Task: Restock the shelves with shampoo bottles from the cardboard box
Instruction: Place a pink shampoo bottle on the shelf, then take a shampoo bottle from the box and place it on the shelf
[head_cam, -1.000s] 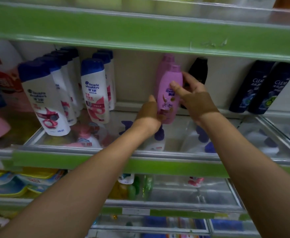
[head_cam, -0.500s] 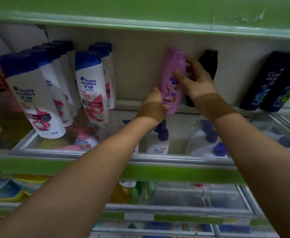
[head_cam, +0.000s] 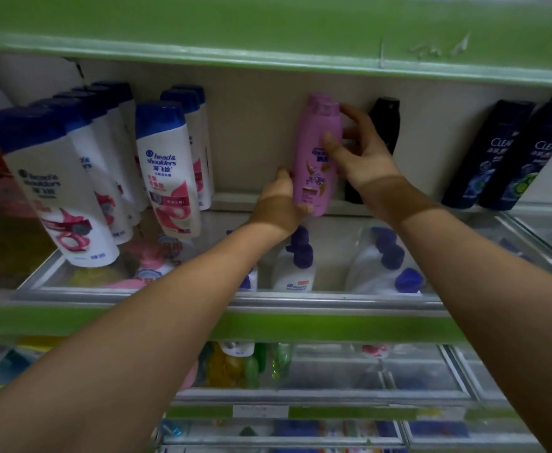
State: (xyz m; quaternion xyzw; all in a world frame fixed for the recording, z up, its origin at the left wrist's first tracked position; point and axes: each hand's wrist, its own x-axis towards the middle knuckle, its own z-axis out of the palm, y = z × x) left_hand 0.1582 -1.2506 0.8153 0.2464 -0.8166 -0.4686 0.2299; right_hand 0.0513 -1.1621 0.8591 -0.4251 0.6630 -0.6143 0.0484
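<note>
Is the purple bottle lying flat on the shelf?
No, the purple shampoo bottle stands upright, held by the left hand and right hand.

Retail shelving unit seen from the front. A green upper shelf edge [head_cam: 268, 31] runs across the top; beneath it a cream back panel [head_cam: 255, 132] closes the bay. The middle shelf [head_cam: 333, 304] has a clear front rail above a green price strip [head_cam: 300, 325]. Lower tiers [head_cam: 333, 392] repeat this, with transparent dividers. Lighting is dim and even.
</note>
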